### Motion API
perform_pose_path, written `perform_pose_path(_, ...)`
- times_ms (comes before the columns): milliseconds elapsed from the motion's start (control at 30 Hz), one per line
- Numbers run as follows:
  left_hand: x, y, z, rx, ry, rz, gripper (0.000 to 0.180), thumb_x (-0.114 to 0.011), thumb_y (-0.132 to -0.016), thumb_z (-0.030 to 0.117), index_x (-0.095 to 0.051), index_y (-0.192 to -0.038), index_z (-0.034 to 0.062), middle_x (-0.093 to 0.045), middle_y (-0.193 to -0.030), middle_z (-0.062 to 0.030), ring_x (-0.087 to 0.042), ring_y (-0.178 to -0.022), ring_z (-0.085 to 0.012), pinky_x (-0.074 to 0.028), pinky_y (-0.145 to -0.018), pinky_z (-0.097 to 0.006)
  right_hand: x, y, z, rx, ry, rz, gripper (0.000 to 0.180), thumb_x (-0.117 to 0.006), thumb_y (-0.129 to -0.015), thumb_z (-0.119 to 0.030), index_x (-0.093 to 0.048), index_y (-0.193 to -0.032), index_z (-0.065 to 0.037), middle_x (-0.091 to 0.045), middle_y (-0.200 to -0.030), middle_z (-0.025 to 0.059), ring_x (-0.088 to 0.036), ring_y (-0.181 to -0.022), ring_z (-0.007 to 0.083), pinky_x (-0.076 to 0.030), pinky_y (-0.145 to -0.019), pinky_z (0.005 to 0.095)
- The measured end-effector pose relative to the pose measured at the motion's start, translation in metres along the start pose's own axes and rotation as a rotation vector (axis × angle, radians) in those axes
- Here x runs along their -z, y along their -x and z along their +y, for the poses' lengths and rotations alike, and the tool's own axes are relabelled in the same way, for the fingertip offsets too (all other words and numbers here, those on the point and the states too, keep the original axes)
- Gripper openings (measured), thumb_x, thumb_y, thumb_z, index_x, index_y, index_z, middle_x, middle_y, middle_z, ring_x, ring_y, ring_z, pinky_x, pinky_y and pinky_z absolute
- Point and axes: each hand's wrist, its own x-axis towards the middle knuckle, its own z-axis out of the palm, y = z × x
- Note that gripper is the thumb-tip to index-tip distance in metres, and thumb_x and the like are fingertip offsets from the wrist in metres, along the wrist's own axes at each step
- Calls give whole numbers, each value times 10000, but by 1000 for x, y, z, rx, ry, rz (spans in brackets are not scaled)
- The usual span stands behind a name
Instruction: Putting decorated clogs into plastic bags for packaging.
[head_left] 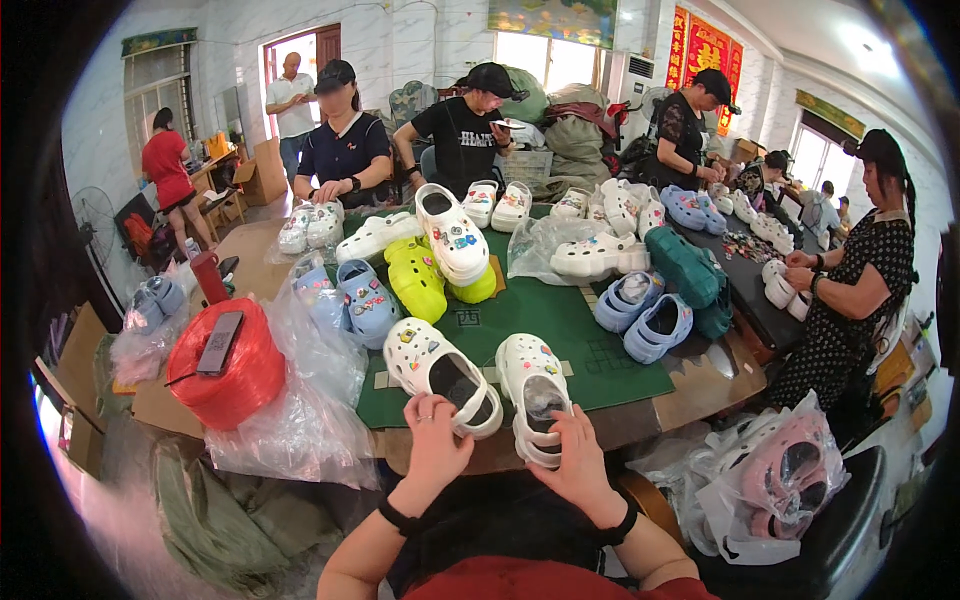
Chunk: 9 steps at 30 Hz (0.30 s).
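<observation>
Two white clogs with colourful charms lie side by side at the near edge of the green mat [520, 305], toes pointing away from me. My left hand [436, 438] is closed on the heel side of the left white clog [412, 352]. Fingers of my right hand [578, 462] grip the heel side of the right white clog [527, 362]; clear plastic shows inside this clog. Just beyond stand lime green clogs [413, 275] with a white clog [450, 235] leaning over them. Blue clogs [368, 300] sit to the left of these.
A red twine roll [225, 350] with a phone [220, 343] on it stands left, beside clear plastic bags [310, 400]. Blue clogs [660, 328] and teal clogs [685, 265] lie right. Bagged pink clogs [790, 465] rest on a black chair. Several people work around the tables.
</observation>
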Motion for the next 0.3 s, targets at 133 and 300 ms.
perform_pose_path(133, 48, 0, -21, -101, 163, -169, 497, -789, -627, 21, -528, -1049, 50, -528, -1205, -114, -443, -1244, -393, -370, -1076, -490, -2, -1, -5, -34, -52, 67, 655, -874, -676, -194, -481, -1169, -18, -530, -1267, 173, -442, -1286, 482, -367, -1120, 546)
perform_pose_path(300, 75, 4, -40, -155, 343, -392, 541, -803, -658, -5, -509, -1106, 73, -521, -1331, -105, -388, -1364, -381, -334, -1142, -487, -15, -16, -23, 38, -16, 51, 654, -887, -658, -190, -490, -1159, -53, -551, -1214, 143, -472, -1246, 455, -343, -1142, 555)
